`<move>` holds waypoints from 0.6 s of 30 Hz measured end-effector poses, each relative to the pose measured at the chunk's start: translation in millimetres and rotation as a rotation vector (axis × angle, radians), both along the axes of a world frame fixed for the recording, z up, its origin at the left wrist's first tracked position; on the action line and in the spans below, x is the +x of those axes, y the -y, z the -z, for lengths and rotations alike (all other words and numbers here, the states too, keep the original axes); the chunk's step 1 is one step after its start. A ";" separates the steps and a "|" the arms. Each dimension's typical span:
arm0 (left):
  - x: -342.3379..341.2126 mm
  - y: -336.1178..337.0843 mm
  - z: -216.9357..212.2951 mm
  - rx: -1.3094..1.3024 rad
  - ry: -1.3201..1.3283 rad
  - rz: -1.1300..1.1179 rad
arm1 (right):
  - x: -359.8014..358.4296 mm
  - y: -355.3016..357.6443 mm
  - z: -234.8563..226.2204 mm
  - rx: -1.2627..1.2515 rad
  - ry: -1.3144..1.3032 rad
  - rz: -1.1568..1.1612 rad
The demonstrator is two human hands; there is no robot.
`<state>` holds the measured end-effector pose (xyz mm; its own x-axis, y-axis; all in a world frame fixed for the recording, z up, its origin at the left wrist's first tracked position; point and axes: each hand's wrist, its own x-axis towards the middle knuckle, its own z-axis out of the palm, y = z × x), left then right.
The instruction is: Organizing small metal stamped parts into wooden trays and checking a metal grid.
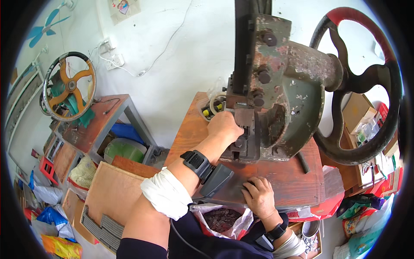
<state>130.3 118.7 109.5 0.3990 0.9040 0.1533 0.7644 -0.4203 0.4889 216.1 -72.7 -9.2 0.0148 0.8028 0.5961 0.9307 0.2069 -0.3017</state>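
Observation:
My left hand point(225, 127) reaches into the working space of a heavy hand press point(304, 82). Its fingers are bent together at the dark metal die block point(246, 123) under the ram. Whatever they pinch is hidden by the hand and too small to name. Near the front edge of the wooden tabletop point(189, 129), my right hand point(261, 198) rests with loosely bent, slightly parted fingers, and I see nothing held in it. Just below that edge, a white plastic bag point(200, 210) contains many small dark metal pieces point(222, 219).
The press's large handwheel point(384, 77) stands at the right. A short dark bar point(303, 162) lies by the press base. Behind my left hand sits a tub of odds and ends point(207, 108). Leftward are a second wheeled press point(69, 86) and a board with grey strips point(101, 228).

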 end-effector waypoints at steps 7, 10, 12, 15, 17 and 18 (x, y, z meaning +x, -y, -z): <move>-11.9 -8.9 11.2 -0.111 0.352 0.249 | 2.7 1.8 -3.4 0.021 -0.042 -0.031; -23.7 -11.1 17.6 -0.079 0.521 0.268 | 11.4 -1.5 -10.7 0.074 -0.164 -0.048; -18.6 -13.2 46.6 0.299 0.388 0.180 | 16.3 -12.7 -24.8 0.143 -0.288 -0.053; -15.3 -17.8 70.4 0.526 0.370 0.196 | 24.7 -55.8 -43.0 0.256 -0.308 -0.021; -15.8 -17.3 69.0 0.555 0.375 0.171 | 24.2 -84.1 -58.2 0.280 -0.291 0.004; -15.5 -17.6 69.0 0.498 0.374 0.193 | 21.6 -96.3 -63.7 0.225 -0.326 0.044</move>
